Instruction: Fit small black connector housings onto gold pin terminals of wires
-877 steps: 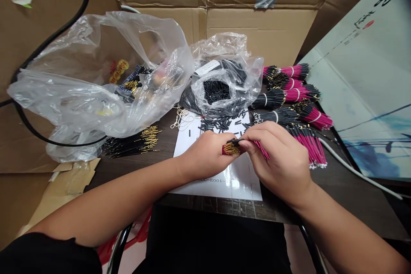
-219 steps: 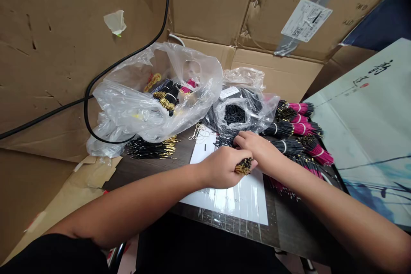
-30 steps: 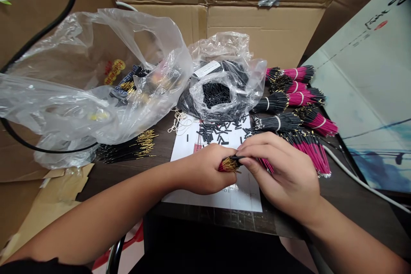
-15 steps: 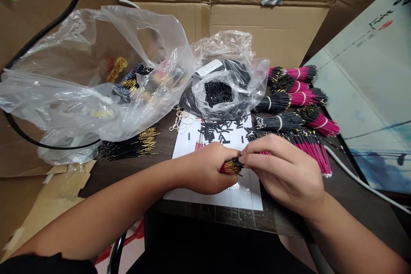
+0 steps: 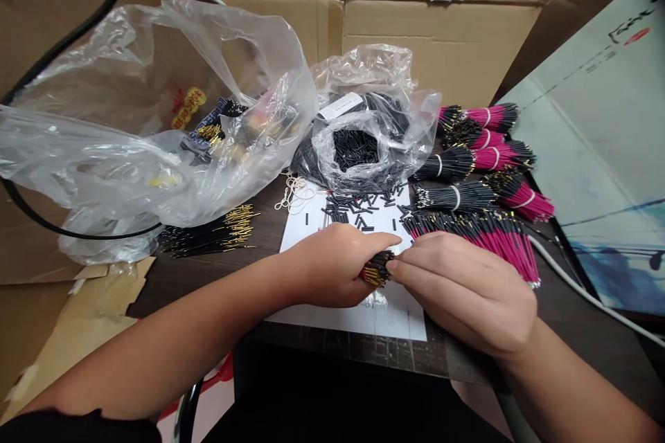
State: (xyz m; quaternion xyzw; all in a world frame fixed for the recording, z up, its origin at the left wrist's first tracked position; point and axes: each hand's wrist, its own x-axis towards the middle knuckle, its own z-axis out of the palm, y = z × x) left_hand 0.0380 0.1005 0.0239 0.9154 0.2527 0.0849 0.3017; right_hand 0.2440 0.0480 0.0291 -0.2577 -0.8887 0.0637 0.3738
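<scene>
This looks like a small workshop, with a work corner walled in by cardboard (image 5: pixel 441 41). The dark table (image 5: pixel 564 322) carries supplies in quantity: bundled wires (image 5: pixel 501 156) with pale ties, loose wires (image 5: pixel 205 237) in a heap, and a clear bag (image 5: pixel 364 59) full of short black tubes (image 5: pixel 356 150). A printed sheet (image 5: pixel 405 324) lies on the tabletop.
</scene>
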